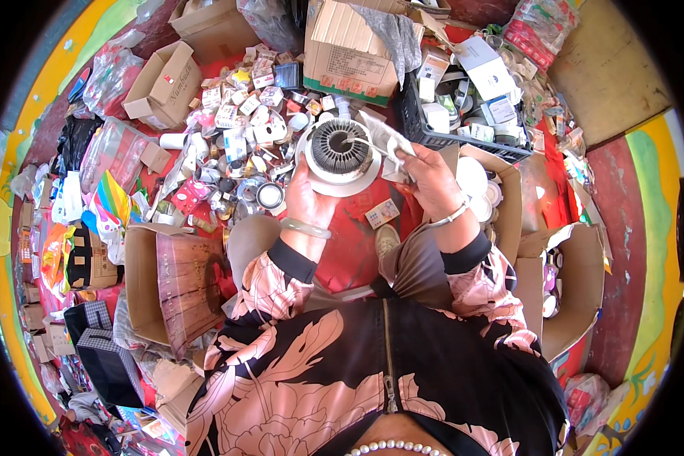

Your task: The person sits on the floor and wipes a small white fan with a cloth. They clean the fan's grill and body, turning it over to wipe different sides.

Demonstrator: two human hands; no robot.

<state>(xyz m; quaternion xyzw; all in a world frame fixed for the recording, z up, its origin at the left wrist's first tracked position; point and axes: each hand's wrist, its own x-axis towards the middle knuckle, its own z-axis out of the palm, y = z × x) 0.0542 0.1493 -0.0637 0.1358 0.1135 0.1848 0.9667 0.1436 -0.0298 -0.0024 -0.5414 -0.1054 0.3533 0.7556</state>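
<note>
My left hand grips a round downlight by its white rim. Its dark finned heat sink faces up, and a short white cord runs from its middle toward my right hand. Closed fingers of that hand pinch a crumpled whitish translucent wrapper beside the lamp; whether they also hold the cord's end, I cannot tell. A small printed box lies on the red floor below my hands. Past my left hand spreads a heap of loose lamps and little boxes.
A black plastic crate full of boxes and lamp parts stands beyond my right hand. Open cartons flank my legs: one at the left, another with round parts at the right. A large carton stands at the far side.
</note>
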